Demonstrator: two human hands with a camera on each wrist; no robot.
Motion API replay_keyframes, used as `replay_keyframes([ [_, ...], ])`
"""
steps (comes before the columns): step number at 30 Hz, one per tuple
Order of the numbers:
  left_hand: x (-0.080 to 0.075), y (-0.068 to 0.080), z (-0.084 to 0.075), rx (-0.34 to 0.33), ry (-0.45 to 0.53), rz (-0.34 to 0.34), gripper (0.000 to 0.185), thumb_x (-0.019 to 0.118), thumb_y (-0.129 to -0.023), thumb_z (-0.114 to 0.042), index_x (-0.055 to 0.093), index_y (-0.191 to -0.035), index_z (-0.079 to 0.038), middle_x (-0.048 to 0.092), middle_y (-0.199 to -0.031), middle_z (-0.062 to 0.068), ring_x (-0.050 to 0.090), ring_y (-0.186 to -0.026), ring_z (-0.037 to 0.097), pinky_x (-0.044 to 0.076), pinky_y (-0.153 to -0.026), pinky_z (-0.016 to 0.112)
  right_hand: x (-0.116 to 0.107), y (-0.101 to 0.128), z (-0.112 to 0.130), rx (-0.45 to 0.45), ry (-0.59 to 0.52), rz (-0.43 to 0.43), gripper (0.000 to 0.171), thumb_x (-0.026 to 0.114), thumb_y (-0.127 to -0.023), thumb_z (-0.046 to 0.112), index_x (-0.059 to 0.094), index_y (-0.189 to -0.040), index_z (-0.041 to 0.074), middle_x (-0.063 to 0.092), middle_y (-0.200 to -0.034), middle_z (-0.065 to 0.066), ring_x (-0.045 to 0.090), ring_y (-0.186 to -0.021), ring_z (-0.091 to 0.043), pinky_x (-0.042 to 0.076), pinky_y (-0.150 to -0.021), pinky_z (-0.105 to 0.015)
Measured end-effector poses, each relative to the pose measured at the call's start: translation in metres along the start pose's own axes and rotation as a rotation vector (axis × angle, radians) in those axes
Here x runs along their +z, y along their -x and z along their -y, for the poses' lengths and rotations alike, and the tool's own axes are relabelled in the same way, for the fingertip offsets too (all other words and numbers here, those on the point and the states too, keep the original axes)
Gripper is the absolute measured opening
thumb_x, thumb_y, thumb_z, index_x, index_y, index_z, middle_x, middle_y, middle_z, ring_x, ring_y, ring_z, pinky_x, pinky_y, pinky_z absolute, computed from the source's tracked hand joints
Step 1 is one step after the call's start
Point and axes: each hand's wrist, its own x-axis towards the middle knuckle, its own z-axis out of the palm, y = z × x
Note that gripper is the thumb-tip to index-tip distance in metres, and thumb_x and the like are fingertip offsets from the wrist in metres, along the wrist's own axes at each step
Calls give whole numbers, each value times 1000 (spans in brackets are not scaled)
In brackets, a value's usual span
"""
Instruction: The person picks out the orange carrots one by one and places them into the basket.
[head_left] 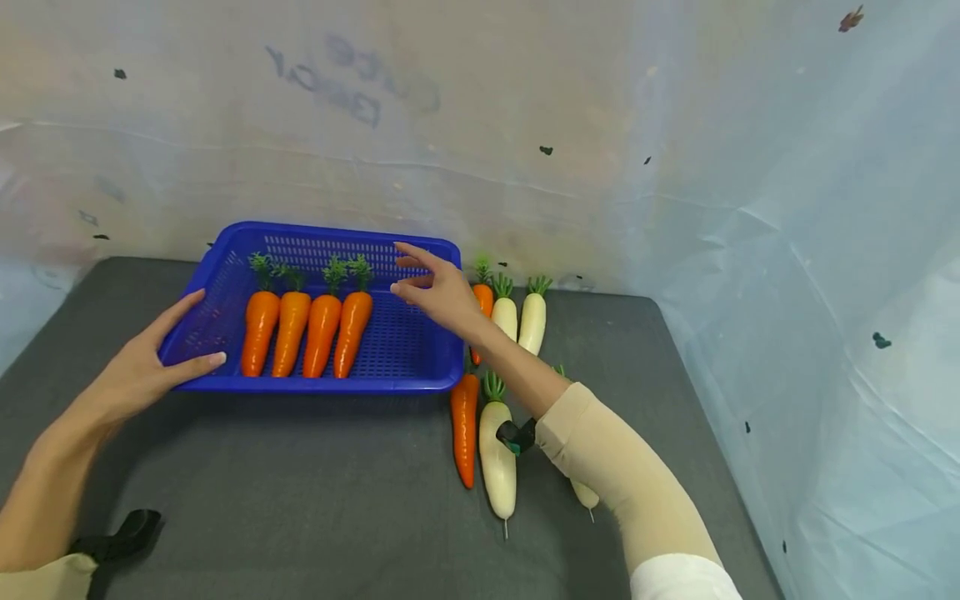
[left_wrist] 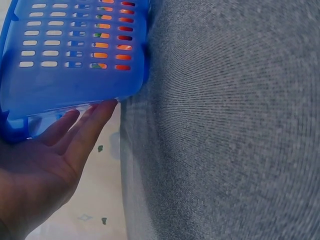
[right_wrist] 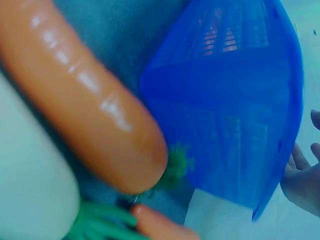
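Note:
A blue plastic basket [head_left: 405,354] sits at the back of the dark table, with several orange carrots [head_left: 292,333] side by side in it, green tops toward the far wall. My left hand [head_left: 142,367] grips its near left corner, thumb over the front rim. In the left wrist view the fingers lie against the basket's outside. Over the basket's right end hovers my right hand [head_left: 442,292], thumb and fingers apart, holding nothing. Under and beside the right forearm lie a near carrot [head_left: 465,429], a far carrot [head_left: 483,298] and several white radishes [head_left: 497,458], one partly hidden by the sleeve.
The grey-black table [head_left: 322,492] ends at pale plastic sheeting [head_left: 480,200] behind and to the right. A black strap [head_left: 120,537] hangs by the left wrist. The loose vegetables lie close to the basket's right side.

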Motion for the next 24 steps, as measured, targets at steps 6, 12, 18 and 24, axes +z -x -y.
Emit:
replay_keyframes([
  [6,0,1,0,2,-5,-6,93,63,-97,-40,-9,-156,-45,-9,-161,29,15,-132,69,15,-96,84,-21,12,-3,15,-86,-90,57,63,-95,1,45,-149,6,55,-139,-21,65,-113,-32,58,-88,-36],
  [12,0,1,0,5,7,-10,93,63,-96,-39,-8,-156,-46,-10,-162,28,13,-134,68,13,-98,84,-37,9,-31,19,-128,-151,54,63,-98,11,46,-149,11,55,-139,-16,62,-117,-31,57,-90,-39],
  [18,1,1,1,12,13,-8,93,63,-97,-38,-8,-156,-46,-11,-162,27,13,-133,68,14,-97,84,-46,12,-50,15,-147,-209,50,64,-98,20,50,-147,17,56,-139,-15,63,-117,-24,56,-92,-38],
  [24,2,1,1,4,16,-12,93,63,-97,-39,-8,-155,-47,-11,-162,28,13,-133,69,14,-97,84,-48,20,-62,54,-165,-285,43,58,-102,23,53,-144,16,56,-138,-15,61,-119,-30,53,-96,-46],
])
